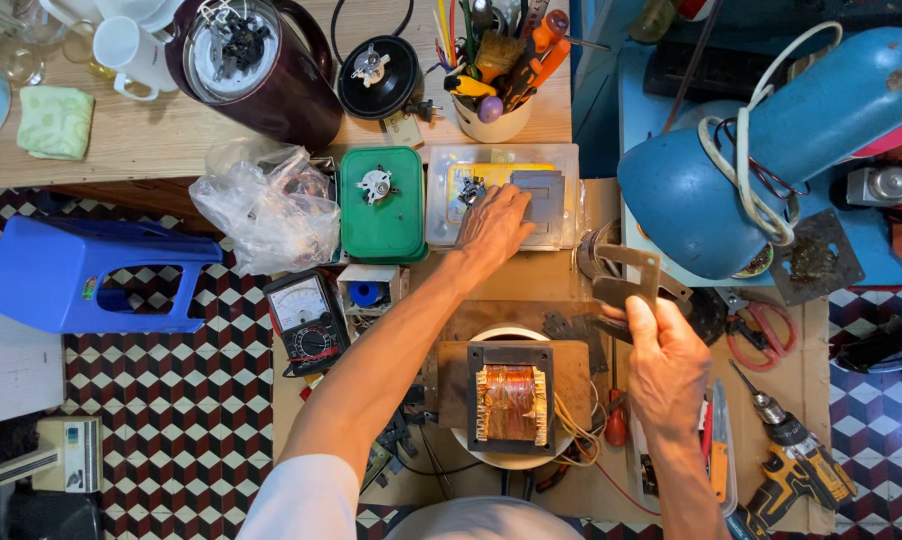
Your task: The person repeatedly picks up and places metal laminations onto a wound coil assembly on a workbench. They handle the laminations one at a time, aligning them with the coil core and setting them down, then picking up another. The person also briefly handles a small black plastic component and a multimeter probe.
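Right hand (668, 362) pinches grey metal plates (626, 282); left hand (493, 225), fingers spread, rests on plates in clear tray (571, 200).

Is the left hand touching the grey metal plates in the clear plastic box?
Touching. The head view shows the left hand lying flat in the clear plastic box, its fingers resting on the grey metal plates with no visible gap.

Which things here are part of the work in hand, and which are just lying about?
In hand:
left hand in clear plastic box of grey plates
right hand holding grey plates
transformer core with copper winding

Lying about:
multimeter
cordless drill
red scissors
green box
blue stool
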